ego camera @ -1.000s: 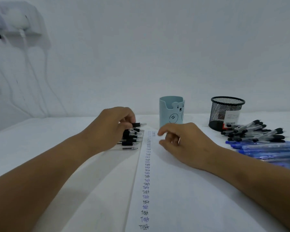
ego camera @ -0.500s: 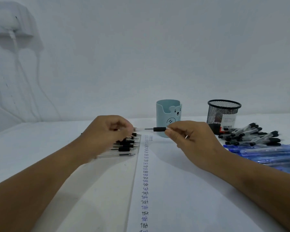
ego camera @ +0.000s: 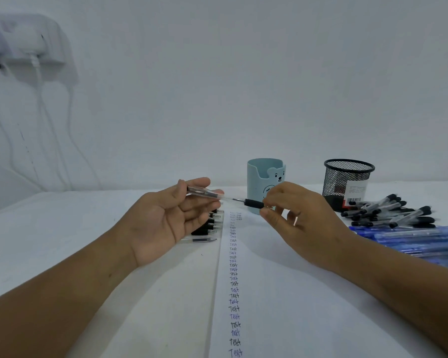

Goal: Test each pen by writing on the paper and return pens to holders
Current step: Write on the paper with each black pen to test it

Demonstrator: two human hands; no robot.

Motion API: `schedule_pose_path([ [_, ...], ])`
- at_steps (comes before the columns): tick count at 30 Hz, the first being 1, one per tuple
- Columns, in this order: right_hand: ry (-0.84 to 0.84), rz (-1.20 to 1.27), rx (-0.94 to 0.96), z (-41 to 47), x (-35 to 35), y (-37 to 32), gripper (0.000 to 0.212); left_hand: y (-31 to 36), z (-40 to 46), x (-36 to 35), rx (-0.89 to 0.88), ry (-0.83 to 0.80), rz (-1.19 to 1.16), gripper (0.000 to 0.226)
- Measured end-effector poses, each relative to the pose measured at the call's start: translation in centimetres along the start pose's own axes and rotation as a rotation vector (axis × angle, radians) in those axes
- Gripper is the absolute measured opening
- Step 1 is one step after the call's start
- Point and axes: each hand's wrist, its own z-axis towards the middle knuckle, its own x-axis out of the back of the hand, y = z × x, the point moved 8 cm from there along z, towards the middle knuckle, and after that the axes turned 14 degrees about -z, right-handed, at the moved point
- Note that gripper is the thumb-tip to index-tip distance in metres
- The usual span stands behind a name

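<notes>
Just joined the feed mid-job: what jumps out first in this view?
The two hands meet mid-frame over the paper: the left hand holds a clear pen while the right hand pinches its black cap. Below them a long column of handwritten "Test" marks runs down the paper. Far right lie heaps of black-capped pens and blue pens, behind them a blue bear holder and a black mesh holder.

paper (ego camera: 269,293) centre | 2 holders (ego camera: 265,186) behind | pen piles (ego camera: 388,213) right, pen row (ego camera: 208,227) left
</notes>
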Motion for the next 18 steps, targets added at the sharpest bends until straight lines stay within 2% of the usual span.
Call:
schedule_pose_path([
  [3,-0.036,-0.079,0.035,-0.2,-0.1,0.2,0.022,-0.4,-0.2,-0.1,-0.006,-0.015,0.068,0.032],
  [7,0.036,-0.421,0.17,-0.2,0.6,-0.7,0.036,-1.1,-0.3,-0.9,-0.015,-0.055,0.152,0.035],
  [10,0.02,-0.504,0.195,0.4,0.8,-1.5,0.039,-1.4,-0.4,-2.0,-0.019,-0.099,0.244,0.04],
  [13,-0.151,-0.435,0.112,1.4,-0.4,-1.0,0.025,-0.2,-0.3,-1.8,-0.113,-0.038,0.385,0.042],
  [15,-0.236,-0.291,-0.063,2.3,-0.9,0.5,0.035,0.8,-0.2,-1.0,-0.218,0.037,0.665,0.031],
  [16,-0.272,-0.189,-0.168,2.6,-1.2,1.4,0.033,1.0,-0.3,-0.7,-0.258,0.036,0.824,0.023],
  [18,-0.333,0.093,-0.353,2.9,-2.5,2.1,0.015,0.3,-0.4,-0.4,-0.276,-0.067,1.132,0.021],
])
